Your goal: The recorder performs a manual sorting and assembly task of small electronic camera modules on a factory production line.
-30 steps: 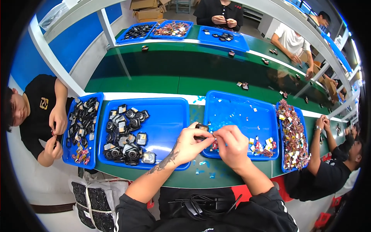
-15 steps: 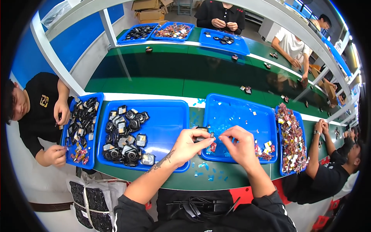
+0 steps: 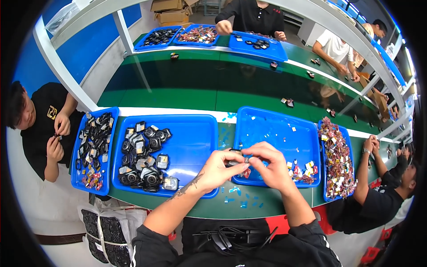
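Lining the green worktop's (image 3: 231, 211) near edge are a wide left tray (image 3: 191, 138) bearing black casings (image 3: 153, 178) and a wide right tray (image 3: 307, 147). Above the latter's lower left corner, the left hand (image 3: 216, 169) grips a small dark device (image 3: 231, 163); the right hand's (image 3: 271, 164) fingertips meet it, whether holding anything I cannot tell. Apparently fine fingertip work is underway; the next move calls for a steady left grip.

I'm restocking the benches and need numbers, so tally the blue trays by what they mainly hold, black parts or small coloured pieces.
Blue trays mainly holding black parts: 4
Blue trays mainly holding small coloured pieces: 3
Total blue trays: 7
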Motion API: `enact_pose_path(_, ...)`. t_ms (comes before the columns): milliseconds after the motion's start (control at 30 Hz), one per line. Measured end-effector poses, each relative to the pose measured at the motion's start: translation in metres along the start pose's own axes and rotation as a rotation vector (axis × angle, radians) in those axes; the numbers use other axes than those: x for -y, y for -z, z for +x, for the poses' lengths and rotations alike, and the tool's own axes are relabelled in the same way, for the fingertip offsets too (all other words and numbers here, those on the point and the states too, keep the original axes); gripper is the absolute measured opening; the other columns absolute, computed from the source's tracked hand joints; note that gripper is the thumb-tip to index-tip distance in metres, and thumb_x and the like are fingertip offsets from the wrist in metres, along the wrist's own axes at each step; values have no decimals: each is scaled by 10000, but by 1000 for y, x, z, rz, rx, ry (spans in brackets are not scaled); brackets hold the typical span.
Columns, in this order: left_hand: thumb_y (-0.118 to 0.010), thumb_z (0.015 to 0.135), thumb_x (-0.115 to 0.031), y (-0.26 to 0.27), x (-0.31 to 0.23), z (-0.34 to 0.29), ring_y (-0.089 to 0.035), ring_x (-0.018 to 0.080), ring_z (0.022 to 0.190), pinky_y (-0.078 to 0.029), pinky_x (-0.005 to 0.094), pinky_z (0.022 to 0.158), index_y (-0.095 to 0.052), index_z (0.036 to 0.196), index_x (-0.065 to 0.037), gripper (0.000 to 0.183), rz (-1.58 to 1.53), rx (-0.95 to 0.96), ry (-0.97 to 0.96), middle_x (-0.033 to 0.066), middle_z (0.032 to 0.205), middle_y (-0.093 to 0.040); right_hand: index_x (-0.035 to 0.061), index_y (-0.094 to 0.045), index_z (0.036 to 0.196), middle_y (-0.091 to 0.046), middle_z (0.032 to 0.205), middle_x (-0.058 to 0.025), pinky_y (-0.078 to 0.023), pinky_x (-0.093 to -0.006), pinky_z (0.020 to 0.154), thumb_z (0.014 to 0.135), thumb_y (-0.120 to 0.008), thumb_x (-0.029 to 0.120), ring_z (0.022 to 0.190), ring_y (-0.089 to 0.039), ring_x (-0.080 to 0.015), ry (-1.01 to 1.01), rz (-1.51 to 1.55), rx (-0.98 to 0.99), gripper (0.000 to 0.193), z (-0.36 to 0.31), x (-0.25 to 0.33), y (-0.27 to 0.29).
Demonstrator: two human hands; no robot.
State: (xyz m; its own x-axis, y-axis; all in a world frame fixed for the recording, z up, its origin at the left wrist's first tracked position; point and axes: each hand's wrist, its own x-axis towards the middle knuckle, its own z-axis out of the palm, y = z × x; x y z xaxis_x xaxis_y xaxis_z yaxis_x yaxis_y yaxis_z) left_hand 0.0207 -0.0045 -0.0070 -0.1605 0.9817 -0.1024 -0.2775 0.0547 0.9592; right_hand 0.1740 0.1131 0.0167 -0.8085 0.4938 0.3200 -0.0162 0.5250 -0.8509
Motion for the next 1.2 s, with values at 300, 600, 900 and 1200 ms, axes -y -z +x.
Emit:
enact_pose_path(300,-513,954,-36,1,5,4,-563,113,1000,-470,250,800,-434,1393,-45,446,41,-141,-190,80,1149,-588,-26,-639,964,-659,922,-92,-541,-281,715,851,-653,-23,808,-636,-154,-194,428,-229,114,-13,1,3)
enact_pose_path(600,-460,946,58,-8,7,-2,-523,177,1201,-420,314,1015,-392,1404,15,466,33,-97,-248,136,1311,-532,11,-698,940,-682,828,-115,-506,-290,590,807,-695,-7,703,-664,-195,-62,-174,-212,135,3,27,-20)
enact_pose_path(900,-466,953,50,-6,2,-4,-536,179,1191,-445,317,1009,-400,1405,28,458,-10,-1,-192,123,1390,-479,16,-694,896,-675,812,-115,-529,-321,619,791,-681,-35,694,-670,-251,34,-249,-209,117,3,24,-20)
enact_pose_path(1200,-464,961,38,-4,2,-3,-536,180,1189,-447,310,1005,-392,1417,19,461,24,25,-155,119,1396,-478,29,-679,837,-644,767,-103,-495,-322,594,772,-706,-7,675,-631,-222,-17,-258,-201,79,3,22,-19)
